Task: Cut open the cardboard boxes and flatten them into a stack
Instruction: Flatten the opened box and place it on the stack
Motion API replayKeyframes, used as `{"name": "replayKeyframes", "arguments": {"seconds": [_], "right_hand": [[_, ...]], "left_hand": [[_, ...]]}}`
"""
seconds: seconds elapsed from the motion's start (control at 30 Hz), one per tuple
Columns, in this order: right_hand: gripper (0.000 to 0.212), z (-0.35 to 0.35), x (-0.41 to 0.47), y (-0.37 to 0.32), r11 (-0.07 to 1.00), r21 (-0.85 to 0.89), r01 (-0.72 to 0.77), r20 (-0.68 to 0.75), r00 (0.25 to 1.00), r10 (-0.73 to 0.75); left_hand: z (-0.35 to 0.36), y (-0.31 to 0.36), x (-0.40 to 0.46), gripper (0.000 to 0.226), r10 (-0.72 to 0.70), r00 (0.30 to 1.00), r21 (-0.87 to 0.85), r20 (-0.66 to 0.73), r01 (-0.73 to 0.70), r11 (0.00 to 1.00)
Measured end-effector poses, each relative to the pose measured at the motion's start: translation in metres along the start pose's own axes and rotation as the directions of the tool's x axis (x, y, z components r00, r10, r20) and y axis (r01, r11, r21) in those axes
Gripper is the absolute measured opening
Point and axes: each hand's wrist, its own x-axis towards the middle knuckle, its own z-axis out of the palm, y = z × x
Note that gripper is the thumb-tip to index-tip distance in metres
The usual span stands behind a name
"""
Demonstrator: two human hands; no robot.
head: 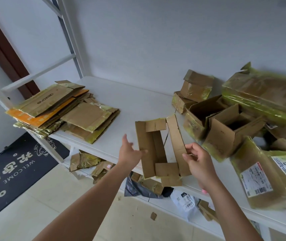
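Your left hand (130, 151), fingers spread, touches the opened box (159, 146) at the shelf (138, 101) edge; your right hand (195, 160) pinches its flap. Loose grip, it may slip off.

A plain white wall (156, 35) fills the upper frame behind a white shelf unit (138, 101). At upper left stands a dark brown door frame (1, 54). Pale floor tiles (55, 197) and a dark welcome mat (12, 171) occupy the lower left.
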Motion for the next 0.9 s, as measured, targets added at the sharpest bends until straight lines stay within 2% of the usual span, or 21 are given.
{"name": "replayKeyframes", "arguments": {"seconds": [0.03, 0.1, 0.17, 0.2, 0.23, 0.33, 0.43, 0.5, 0.57, 0.67, 0.77, 0.9], "right_hand": [[0.02, -0.001, 0.0, -0.005, 0.999, -0.033, 0.037, 0.016, 0.999, -0.036], [0.022, -0.004, -0.001, -0.016, 0.986, -0.122, 0.11, 0.056, 0.993, -0.103], [0.02, -0.007, -0.002, -0.027, 0.964, -0.203, 0.174, 0.098, 0.983, -0.157], [0.02, -0.009, -0.002, -0.031, 0.951, -0.234, 0.201, 0.114, 0.977, -0.179], [0.019, -0.01, -0.001, -0.033, 0.94, -0.258, 0.223, 0.123, 0.973, -0.197], [0.023, -0.009, 0.0, -0.035, 0.914, -0.288, 0.284, 0.089, 0.959, -0.27], [0.029, -0.008, 0.0, -0.02, 0.916, -0.258, 0.307, -0.067, 0.94, -0.334], [0.047, -0.009, -0.005, -0.007, 0.964, -0.164, 0.209, -0.17, 0.957, -0.236], [0.062, -0.009, -0.013, 0.005, 0.997, -0.006, 0.075, -0.242, 0.967, -0.074], [0.073, 0.0, -0.024, 0.024, 0.984, 0.153, -0.096, -0.221, 0.967, 0.128], [0.088, 0.012, -0.023, 0.026, 0.976, 0.144, -0.166, -0.168, 0.967, 0.19], [0.09, 0.021, -0.011, 0.018, 0.985, -0.032, -0.171, -0.229, 0.96, 0.159]], "left_hand": [[-0.002, 0.003, 0.002, 0.107, 0.114, 0.991, 0.161, -0.069, -0.102, 0.982], [-0.009, 0.009, 0.007, 0.109, 0.381, 0.916, 0.487, -0.122, -0.279, 0.827], [-0.015, 0.016, 0.013, 0.091, 0.545, 0.836, 0.719, -0.067, -0.338, 0.607], [-0.018, 0.02, 0.014, 0.079, 0.56, 0.828, 0.766, -0.027, -0.343, 0.544], [-0.019, 0.023, 0.014, 0.066, 0.537, 0.843, 0.771, -0.006, -0.338, 0.539], [-0.018, 0.023, 0.007, 0.039, 0.435, 0.9, 0.733, -0.013, -0.287, 0.617], [-0.016, 0.009, 0.007, 0.022, 0.344, 0.938, 0.701, -0.055, -0.209, 0.682], [-0.017, 0.0, 0.009, 0.022, 0.264, 0.961, 0.673, -0.077, -0.145, 0.725], [-0.019, -0.007, 0.012, 0.025, 0.205, 0.975, 0.661, -0.082, -0.101, 0.743], [-0.016, -0.012, 0.013, 0.03, 0.175, 0.982, 0.642, -0.069, -0.09, 0.761], [-0.009, -0.012, 0.012, 0.034, 0.174, 0.984, 0.63, -0.038, -0.112, 0.769], [-0.001, -0.02, 0.014, 0.048, 0.11, 0.994, 0.5, 0.03, -0.11, 0.859]]}}
